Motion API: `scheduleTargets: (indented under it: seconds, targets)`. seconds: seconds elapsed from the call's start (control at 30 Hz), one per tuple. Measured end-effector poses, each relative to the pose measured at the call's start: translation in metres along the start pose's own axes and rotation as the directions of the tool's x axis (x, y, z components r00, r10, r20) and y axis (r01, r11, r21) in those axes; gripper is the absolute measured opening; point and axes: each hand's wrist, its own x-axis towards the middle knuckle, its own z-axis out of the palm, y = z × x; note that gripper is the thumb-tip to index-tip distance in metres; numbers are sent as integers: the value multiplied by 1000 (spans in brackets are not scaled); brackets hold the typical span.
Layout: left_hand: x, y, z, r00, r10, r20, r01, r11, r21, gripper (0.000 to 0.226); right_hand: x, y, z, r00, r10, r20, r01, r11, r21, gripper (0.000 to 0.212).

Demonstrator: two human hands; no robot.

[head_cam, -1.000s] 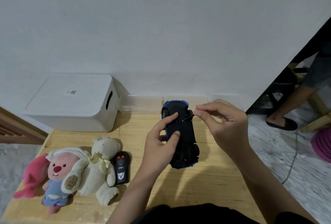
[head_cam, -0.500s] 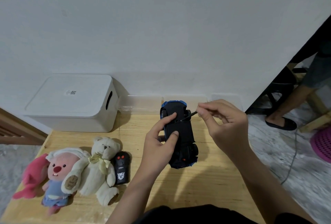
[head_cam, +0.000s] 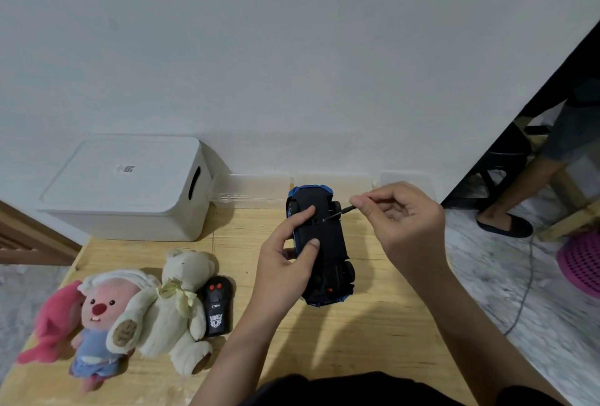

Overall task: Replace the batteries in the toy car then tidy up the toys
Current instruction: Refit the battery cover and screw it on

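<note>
Toy car is upside down, black underside up w/ blue edges showing, held above the wooden table near the wall. Left hand grips it, thumb and forefinger curled onto the chassis. Right hand pinches a thin screwdriver, tip on the underside by a wheel (screw itself too small to see). Remote lies beside the cream teddy and pink plush, white storage box behind.
</note>
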Motion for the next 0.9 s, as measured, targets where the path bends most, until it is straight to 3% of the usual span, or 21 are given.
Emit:
scheduleTargets:
  seconds: [0.17,0.3,0.4,0.5,0.57,0.7,0.9]
  targets:
    - [1,-2,1,1000,2,13,-2,1000,-7,47,2,3,-1,999,-29,36,32,996,-84,42]
    - [1,-4,-1,1000,-5,24,5,1000,-9,47,2,10,-5,999,23,41,-17,990,-142,48]
    - [2,-5,-3,999,-8,43,10,999,-31,47,0,12,-9,972,229,-49,-227,973,35,43]
    - [3,-8,-3,998,-12,59,14,999,-36,48,-4,12,-8,838,546,5,-518,791,326,34]
    - [4,-12,-1,997,-8,77,10,1000,-27,49,-13,15,-1,759,644,95,-617,666,419,33]
    - [6,-22,2,994,4,106,-6,1000,15,53,-34,20,17,731,657,185,-652,592,474,38]
    - [8,-29,-7,970,-12,243,-1,999,50,60,-40,22,26,744,653,142,-621,598,507,34]
